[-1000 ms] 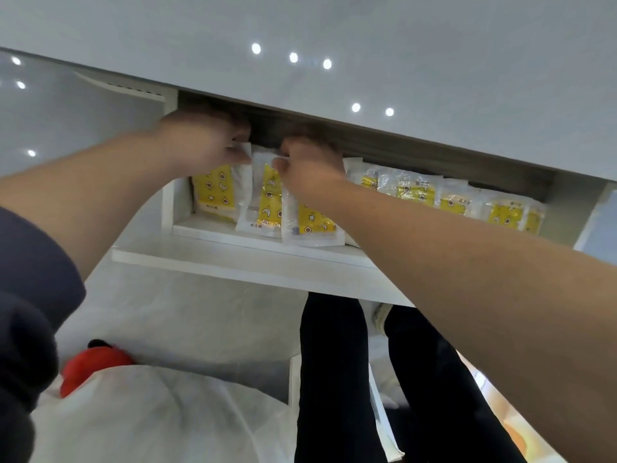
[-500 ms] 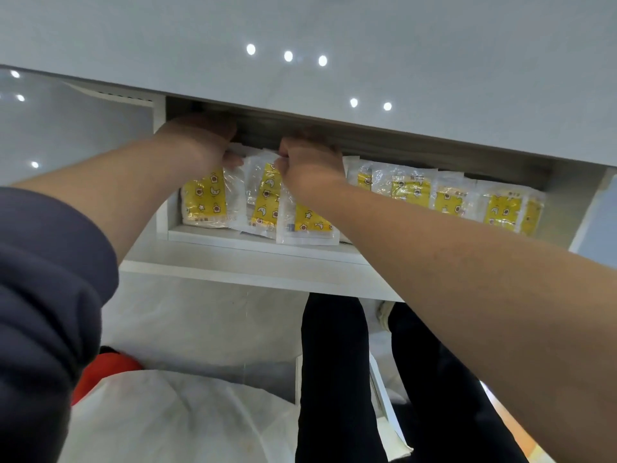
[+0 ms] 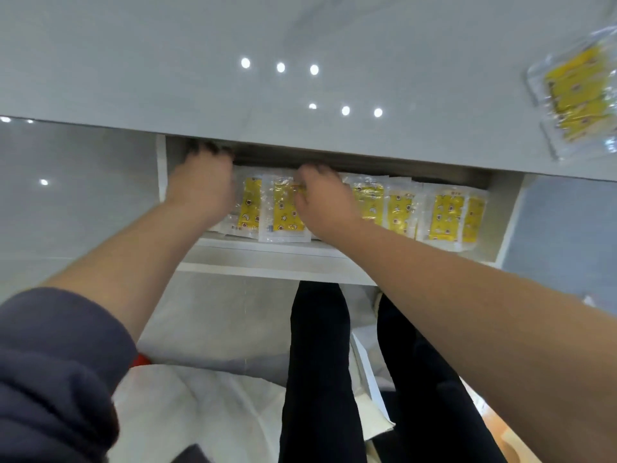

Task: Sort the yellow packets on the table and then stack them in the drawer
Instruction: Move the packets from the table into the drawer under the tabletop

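The white drawer (image 3: 267,259) stands pulled out under the grey table (image 3: 300,45). A row of several yellow packets in clear wrap (image 3: 447,218) stands in it, leaning back. My left hand (image 3: 200,185) reaches to the drawer's far left and covers the leftmost packet; its fingertips are blurred in the shadow under the table edge. Beside it, my right hand (image 3: 322,198) has its fingers curled over the top of a packet (image 3: 283,212) left of the middle. More yellow packets (image 3: 574,98) lie in a pile on the table at the far right.
The table edge overhangs the back of the drawer. Below the drawer are my legs in black trousers (image 3: 320,362), white cloth (image 3: 187,412) with something red (image 3: 142,359) beside it, and a pale floor.
My left hand has moved down over the leftmost packet, which now is mostly hidden. My right hand stays at the packet tops. The view has shifted, and the pile on the table now shows.
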`<state>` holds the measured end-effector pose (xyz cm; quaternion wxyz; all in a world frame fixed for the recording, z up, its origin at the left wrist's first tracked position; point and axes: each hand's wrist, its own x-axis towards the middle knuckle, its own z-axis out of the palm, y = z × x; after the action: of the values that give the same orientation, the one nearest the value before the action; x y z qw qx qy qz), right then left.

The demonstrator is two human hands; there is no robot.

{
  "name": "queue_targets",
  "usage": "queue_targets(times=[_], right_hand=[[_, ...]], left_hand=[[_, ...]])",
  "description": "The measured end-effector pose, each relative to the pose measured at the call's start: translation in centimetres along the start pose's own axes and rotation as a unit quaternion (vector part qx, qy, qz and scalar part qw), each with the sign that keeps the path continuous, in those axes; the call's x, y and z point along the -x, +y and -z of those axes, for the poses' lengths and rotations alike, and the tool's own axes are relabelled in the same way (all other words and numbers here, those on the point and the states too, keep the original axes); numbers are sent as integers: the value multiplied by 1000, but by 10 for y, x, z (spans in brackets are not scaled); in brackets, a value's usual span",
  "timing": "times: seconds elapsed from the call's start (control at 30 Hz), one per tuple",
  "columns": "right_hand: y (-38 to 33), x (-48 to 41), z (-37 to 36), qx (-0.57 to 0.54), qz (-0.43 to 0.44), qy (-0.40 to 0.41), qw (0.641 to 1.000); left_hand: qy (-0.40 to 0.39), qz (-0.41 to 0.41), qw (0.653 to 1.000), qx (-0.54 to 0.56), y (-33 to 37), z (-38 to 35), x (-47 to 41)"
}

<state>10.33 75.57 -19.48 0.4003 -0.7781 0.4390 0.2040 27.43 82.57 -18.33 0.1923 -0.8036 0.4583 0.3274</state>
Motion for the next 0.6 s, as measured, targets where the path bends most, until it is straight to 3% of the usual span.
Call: queue_targets(times=[0.17,0.33,0.6], right_hand=[[31,57,53,-91,11,22,996],[96,89,120,-170,-49,100,979],[210,93,223,-175,-110,203,957]], left_hand=[[-15,-58,992,108,85,29,45],[2,-100,984,149,193,69,62],[47,2,960,275,347,100,34]])
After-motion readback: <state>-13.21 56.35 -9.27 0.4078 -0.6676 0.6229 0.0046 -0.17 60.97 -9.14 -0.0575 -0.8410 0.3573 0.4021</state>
